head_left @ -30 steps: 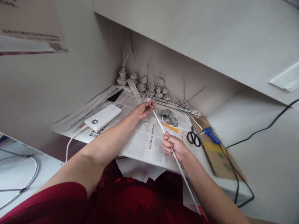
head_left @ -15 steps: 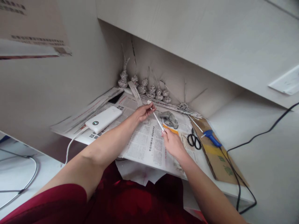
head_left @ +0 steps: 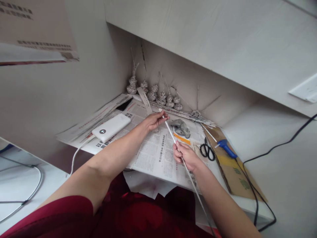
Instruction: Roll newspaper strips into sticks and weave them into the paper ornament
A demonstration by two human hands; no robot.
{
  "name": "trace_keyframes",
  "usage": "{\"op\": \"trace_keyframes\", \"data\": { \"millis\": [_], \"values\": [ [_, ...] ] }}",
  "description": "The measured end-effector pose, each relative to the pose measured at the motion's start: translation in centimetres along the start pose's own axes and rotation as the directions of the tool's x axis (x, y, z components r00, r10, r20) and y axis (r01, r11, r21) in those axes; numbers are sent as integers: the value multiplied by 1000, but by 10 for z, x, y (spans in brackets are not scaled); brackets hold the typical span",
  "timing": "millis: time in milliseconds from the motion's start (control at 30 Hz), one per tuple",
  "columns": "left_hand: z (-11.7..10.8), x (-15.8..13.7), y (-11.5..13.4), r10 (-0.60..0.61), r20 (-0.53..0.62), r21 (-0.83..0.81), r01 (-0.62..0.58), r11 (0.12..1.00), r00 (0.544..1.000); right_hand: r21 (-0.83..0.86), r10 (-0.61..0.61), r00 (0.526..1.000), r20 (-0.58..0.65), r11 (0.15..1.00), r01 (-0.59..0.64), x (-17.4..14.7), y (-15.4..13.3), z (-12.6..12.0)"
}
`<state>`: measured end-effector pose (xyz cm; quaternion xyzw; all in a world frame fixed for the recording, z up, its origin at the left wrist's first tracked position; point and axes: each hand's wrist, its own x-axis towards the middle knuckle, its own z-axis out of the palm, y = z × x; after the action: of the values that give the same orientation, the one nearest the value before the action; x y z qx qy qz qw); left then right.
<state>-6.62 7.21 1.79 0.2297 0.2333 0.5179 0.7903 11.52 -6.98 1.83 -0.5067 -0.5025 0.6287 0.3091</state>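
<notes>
A thin white rolled-paper stick [head_left: 169, 129] slants between my two hands over the newspaper [head_left: 158, 158]. My left hand [head_left: 155, 121] pinches its upper end between thumb and fingers. Lower down to the right, my right hand [head_left: 185, 154] is closed around the stick. From under that hand a long thin strand runs down past the table's front edge toward my lap. Just beyond the hands, a crumpled grey cloth [head_left: 180, 128] lies on the newspaper. A bundle of similar paper sticks [head_left: 183, 115] lies along the back.
Several woven paper gourds [head_left: 162, 98] stand along the back wall. At right are black-handled scissors [head_left: 207, 152] and a blue glue gun [head_left: 226, 148] on cardboard [head_left: 234, 178], its black cord trailing off. A white power bank [head_left: 111, 127] with a cable lies at left. A cabinet panel [head_left: 210, 43] overhangs the back.
My right hand has shifted slightly down and right along the stick and turned. The long strand below it now shows clearly. My left hand still pinches the upper end.
</notes>
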Motion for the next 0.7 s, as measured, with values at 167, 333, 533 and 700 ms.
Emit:
{"op": "trace_keyframes", "data": {
  "millis": [167, 333, 533, 700],
  "values": [
    [-2, 2, -1, -19, -5, 21, 19, 1000, 1000, 15, 51, 995, 90, 998, -53, -5, -4, 5],
    [-4, 2, -1, -31, -30, 50, 32, 998, 999, -828, -420, 875, -239, 559, 42, 3, -6, 6],
    [-1, 0, 0, -8, -14, 32, 8, 999, 1000, -860, -456, 867, -200, 506, 67, 9, -1, 0],
    [1, -4, 1, 2, 70, 21, -4, 1000, 998, -476, -241, 946, -218, 872, 113, 12, 9, -3]
  ]
}}
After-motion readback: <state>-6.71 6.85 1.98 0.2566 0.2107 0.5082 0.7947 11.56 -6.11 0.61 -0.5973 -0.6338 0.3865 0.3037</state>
